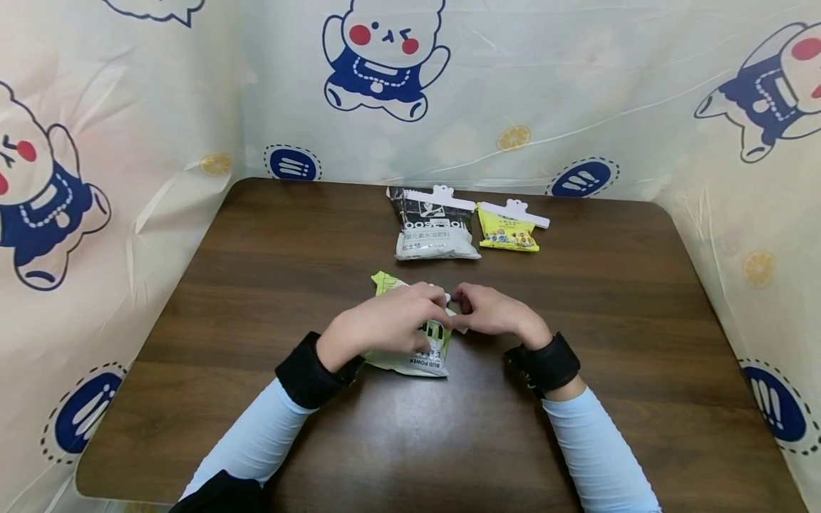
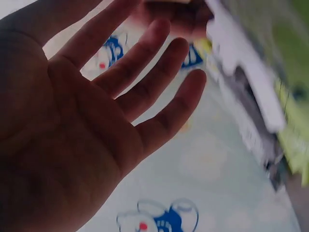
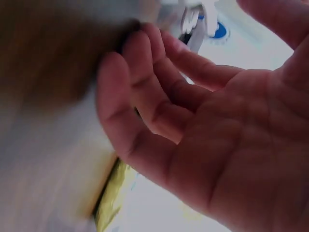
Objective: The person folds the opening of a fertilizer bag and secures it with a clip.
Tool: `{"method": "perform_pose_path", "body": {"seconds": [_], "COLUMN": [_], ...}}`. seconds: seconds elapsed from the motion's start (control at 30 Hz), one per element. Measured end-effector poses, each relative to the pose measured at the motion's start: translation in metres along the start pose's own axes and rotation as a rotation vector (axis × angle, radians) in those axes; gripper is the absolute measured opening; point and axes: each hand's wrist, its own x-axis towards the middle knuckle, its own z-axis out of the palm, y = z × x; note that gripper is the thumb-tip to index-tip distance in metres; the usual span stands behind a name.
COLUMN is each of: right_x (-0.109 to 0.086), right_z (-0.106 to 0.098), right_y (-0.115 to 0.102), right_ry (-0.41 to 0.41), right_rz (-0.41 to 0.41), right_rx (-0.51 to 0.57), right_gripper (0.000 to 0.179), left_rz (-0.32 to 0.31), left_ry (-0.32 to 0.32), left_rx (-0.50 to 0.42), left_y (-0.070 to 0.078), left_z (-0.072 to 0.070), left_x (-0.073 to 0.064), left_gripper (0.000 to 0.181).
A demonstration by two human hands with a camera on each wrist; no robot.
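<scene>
A green and white bag (image 1: 410, 362) lies on the table, its printing upside down to me. Across its far part runs a white bag clip (image 2: 263, 96), plain in the left wrist view but mostly covered by the hands in the head view. My left hand (image 1: 400, 317) is over the bag, fingers loosely bent and apart, palm showing in its wrist view. At the clip's right end, my right hand (image 1: 497, 310) pinches with thumb and forefinger; its other fingers are curled near the tabletop. Exact fingertip contact is partly hidden.
Behind stand a black and silver bag (image 1: 436, 239) and a smaller yellow bag (image 1: 507, 231), each with a white clip along its top. The brown wooden table (image 1: 609, 306) is surrounded by a printed pale curtain (image 1: 513, 78).
</scene>
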Motion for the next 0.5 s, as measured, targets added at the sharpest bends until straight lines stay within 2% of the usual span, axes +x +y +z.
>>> {"method": "perform_pose_path", "body": {"seconds": [0.1, 0.23, 0.37, 0.5], "right_x": [-0.004, -0.008, -0.010, -0.010], "right_z": [-0.009, -0.019, -0.024, -0.025], "right_y": [0.007, 0.015, 0.019, 0.022], "right_ry": [0.006, 0.006, 0.001, 0.001], "right_rz": [0.038, 0.080, 0.096, 0.096], "right_rx": [0.023, 0.023, 0.028, 0.034], "right_gripper": [0.048, 0.048, 0.048, 0.048], "left_rz": [0.022, 0.006, -0.023, -0.032], "left_ry": [-0.053, -0.133, -0.174, -0.187], "left_rx": [0.039, 0.056, 0.041, 0.030], "left_y": [0.004, 0.006, 0.004, 0.002], "left_z": [0.013, 0.023, 0.025, 0.024], "left_x": [0.006, 0.010, 0.010, 0.010], "left_gripper": [0.042, 0.042, 0.036, 0.032]}}
